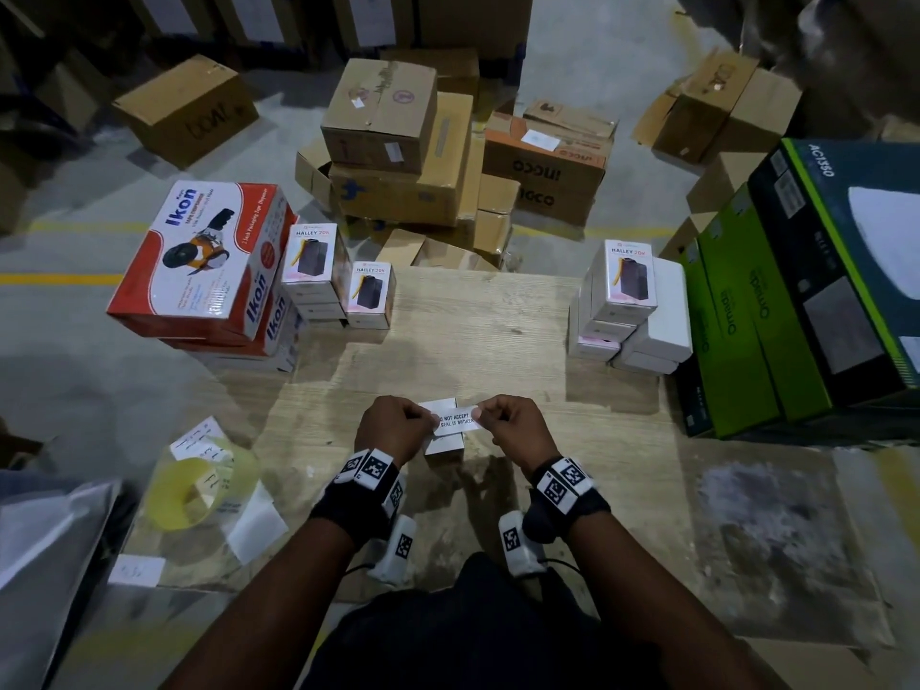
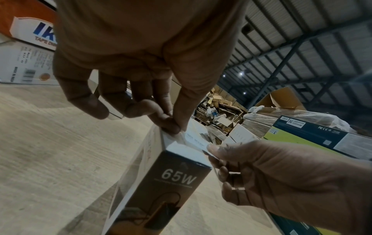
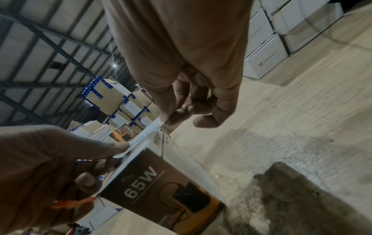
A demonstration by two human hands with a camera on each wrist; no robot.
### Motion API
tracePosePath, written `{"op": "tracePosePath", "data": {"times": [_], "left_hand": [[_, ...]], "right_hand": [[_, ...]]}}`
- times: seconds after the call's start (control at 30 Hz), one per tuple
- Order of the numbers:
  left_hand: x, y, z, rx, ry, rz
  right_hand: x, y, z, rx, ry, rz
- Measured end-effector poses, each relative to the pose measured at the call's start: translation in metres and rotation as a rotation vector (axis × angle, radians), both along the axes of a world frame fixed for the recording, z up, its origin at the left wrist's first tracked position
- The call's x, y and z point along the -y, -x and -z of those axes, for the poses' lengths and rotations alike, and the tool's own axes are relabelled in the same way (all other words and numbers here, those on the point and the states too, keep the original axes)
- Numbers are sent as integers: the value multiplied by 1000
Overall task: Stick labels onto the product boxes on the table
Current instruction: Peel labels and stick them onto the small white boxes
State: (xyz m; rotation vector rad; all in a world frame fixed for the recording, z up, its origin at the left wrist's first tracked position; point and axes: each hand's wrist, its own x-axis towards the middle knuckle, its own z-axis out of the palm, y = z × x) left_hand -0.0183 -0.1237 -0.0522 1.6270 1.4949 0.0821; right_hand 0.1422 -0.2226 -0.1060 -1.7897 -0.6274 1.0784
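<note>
A white label (image 1: 455, 421) printed "DO NOT ACCEPT IF SEAL IS BROKEN" is stretched flat between both hands. My left hand (image 1: 432, 421) pinches its left end and my right hand (image 1: 478, 415) pinches its right end. Just below the label a small product box (image 1: 444, 446) stands upright on the wooden table (image 1: 473, 341). The left wrist view shows the label (image 2: 193, 139) lying across the top edge of the box (image 2: 161, 182), marked "65W". In the right wrist view the label (image 3: 149, 132) also spans the box (image 3: 161, 179) top.
Halley 20K boxes (image 1: 313, 261) stand stacked at the far left beside red Ikon cartons (image 1: 199, 261). Another white stack (image 1: 622, 296) sits far right against green cartons (image 1: 796, 291). A yellowish roll (image 1: 199, 485) with loose labels lies near left. Brown cartons (image 1: 393, 141) cover the floor beyond.
</note>
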Motion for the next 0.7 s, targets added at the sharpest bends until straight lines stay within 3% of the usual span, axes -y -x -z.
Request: {"op": "tracePosePath", "data": {"times": [0.7], "left_hand": [[-2, -3, 6, -187, -84, 19]], "right_hand": [[-3, 17, 13, 7, -4, 42]]}}
